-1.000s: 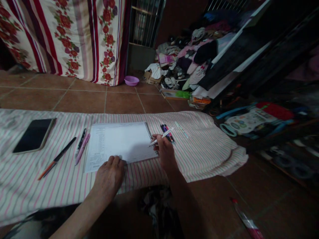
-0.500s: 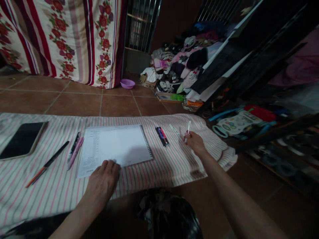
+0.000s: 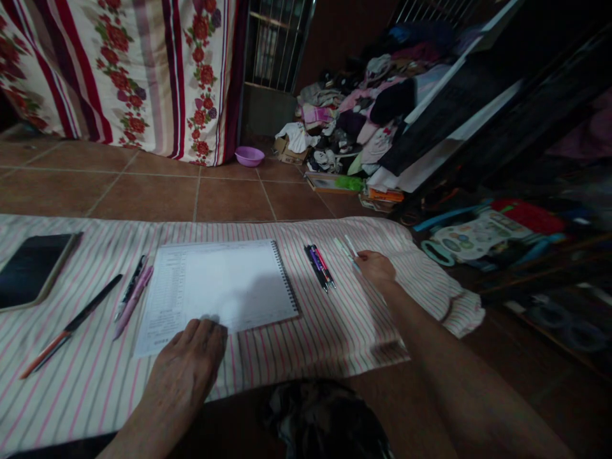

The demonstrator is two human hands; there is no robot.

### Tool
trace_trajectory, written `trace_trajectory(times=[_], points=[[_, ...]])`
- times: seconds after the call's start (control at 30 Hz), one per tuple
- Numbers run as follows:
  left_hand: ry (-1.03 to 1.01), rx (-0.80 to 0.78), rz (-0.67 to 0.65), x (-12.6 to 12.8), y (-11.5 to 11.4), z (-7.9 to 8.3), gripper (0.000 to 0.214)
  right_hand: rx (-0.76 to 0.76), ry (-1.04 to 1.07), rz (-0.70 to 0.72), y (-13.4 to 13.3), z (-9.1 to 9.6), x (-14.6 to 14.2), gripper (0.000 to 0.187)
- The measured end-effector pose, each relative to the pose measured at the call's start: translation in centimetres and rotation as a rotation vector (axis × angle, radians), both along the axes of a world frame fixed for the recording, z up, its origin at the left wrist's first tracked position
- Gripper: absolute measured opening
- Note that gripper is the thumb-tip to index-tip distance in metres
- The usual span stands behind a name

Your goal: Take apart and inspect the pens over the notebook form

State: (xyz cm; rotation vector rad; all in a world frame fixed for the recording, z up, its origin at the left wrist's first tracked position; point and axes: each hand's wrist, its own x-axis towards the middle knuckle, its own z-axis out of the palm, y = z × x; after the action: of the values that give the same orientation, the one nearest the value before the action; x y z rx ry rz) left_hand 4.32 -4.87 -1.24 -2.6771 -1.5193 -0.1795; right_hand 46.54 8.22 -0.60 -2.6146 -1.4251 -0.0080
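The right hand (image 3: 377,269) pinches a slim white pen (image 3: 350,244) between thumb and fingertips, low over the cloth and just beside a pale green-and-white pen (image 3: 340,246); whether the held pen touches the cloth, I cannot tell. The left hand (image 3: 189,360) grips nothing, its fingers together and resting on the near edge of a white spiral-bound paper notebook (image 3: 234,280), whose wire binding faces right and whose left side shows printed rows. Between notebook and right hand lie three slender pens, black, purple and red (image 3: 319,268), side by side. Left of the notebook are a black-and-white patterned pen (image 3: 131,287), a pinkish-purple pen (image 3: 133,303), an orange-and-black long slim tool (image 3: 71,328) and a dark-screened smartphone (image 3: 31,271), all on a pink-and-grey striped white cloth (image 3: 268,350). Beyond, a round purple bowl (image 3: 249,156) sits on brown floor tiles (image 3: 162,194).
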Motion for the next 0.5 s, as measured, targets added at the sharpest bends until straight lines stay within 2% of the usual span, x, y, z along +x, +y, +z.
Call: trace_trajectory(times=[0.3,0.5], points=[[-0.024,0.001,0.002,-0.1,0.1,0.0,0.027,0.006,-0.019,0.021,0.3,-0.9,-0.6,0.037],[-0.059,-0.030,0.003,-0.2,0.1,0.3,0.025,0.027,-0.035,0.020,-0.1,-0.5,-1.3,0.038]])
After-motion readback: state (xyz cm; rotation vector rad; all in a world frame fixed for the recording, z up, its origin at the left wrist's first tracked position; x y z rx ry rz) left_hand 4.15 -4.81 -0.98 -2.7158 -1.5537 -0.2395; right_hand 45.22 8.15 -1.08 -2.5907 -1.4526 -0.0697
